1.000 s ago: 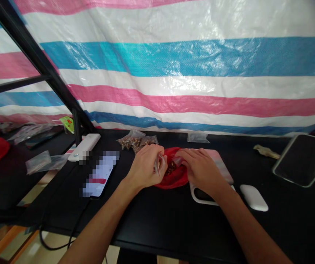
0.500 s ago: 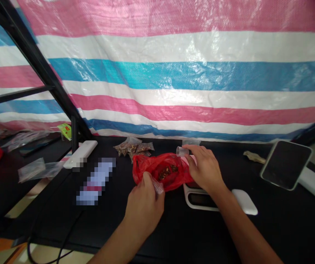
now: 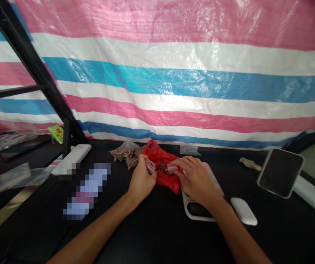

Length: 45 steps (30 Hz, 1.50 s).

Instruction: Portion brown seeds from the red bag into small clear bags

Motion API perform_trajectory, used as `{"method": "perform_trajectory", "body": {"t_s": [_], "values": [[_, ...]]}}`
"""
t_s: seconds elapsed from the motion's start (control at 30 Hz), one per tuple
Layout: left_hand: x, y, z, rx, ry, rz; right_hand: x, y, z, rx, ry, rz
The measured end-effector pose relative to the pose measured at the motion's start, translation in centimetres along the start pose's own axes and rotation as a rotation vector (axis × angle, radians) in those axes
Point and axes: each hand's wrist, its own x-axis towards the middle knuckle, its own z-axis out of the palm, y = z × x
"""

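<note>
A red plastic bag [image 3: 168, 184] lies open between my hands, with dark brown and yellowish bits [image 3: 162, 169] inside. My left hand [image 3: 142, 178] is closed on a small clear zip bag [image 3: 150, 165] at the red bag's left side. My right hand [image 3: 196, 179] holds a small clear plastic cup [image 3: 172, 168] down in the red bag's mouth, by the bits. Under my right hand and wrist sits a white kitchen scale [image 3: 186, 209], partly hidden. Several filled clear bags [image 3: 127, 154] lie just behind my left hand.
Flat clear bags [image 3: 189, 149] lie at the back of the black table [image 3: 157, 234]. On the right are a white mouse-like object [image 3: 244, 211] and a dark-screened phone [image 3: 280, 173] on a white stand. A white power bank-like bar [image 3: 73, 158] and a blurred-out item [image 3: 87, 192] lie left.
My right hand has lowered the clear cup into the red bag. My left hand, with the zip bag, has moved up and slightly left, and the red bag has changed shape.
</note>
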Motion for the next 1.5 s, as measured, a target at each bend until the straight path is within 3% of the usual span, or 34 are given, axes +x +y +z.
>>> {"method": "perform_trajectory", "body": {"t_s": [0.1,0.23,0.3,0.43,0.53,0.73,0.9,1.07,1.2,1.33,1.5], "values": [[0.2,-0.5,0.2,-0.192,0.075,0.058,0.1,-0.4,0.2,-0.037,-0.004,0.000],[0.2,-0.5,0.6,-0.310,0.076,0.152,0.8,-0.9,0.2,-0.099,-0.043,0.005],[0.1,-0.3,0.6,-0.255,0.099,0.130,1.4,-0.9,0.3,-0.150,-0.099,-0.002],[-0.4,-0.1,0.3,0.009,0.206,-0.058,2.8,-0.8,0.8,-0.213,-0.208,-0.017],[-0.7,-0.3,0.5,0.051,0.158,-0.065,3.1,-0.9,1.3,-0.202,-0.216,-0.017],[-0.4,-1.2,1.8,-0.288,0.076,0.063,1.7,-0.8,2.4,-0.115,-0.160,-0.013],[0.2,-0.7,1.9,-0.616,0.074,0.052,1.1,-1.1,2.9,-0.073,-0.153,-0.006],[-0.2,0.0,0.8,-0.414,0.087,0.141,1.3,-1.5,2.4,-0.016,-0.110,0.063],[-0.2,0.0,0.4,-0.299,0.081,0.132,1.6,-1.4,1.7,0.055,-0.031,0.089],[-0.2,-0.3,0.8,-0.206,0.005,0.119,1.6,-1.6,1.3,0.171,0.089,-0.018],[-0.5,-0.2,0.9,-0.212,-0.090,0.153,1.0,-2.6,1.3,0.170,0.083,-0.194]]}}
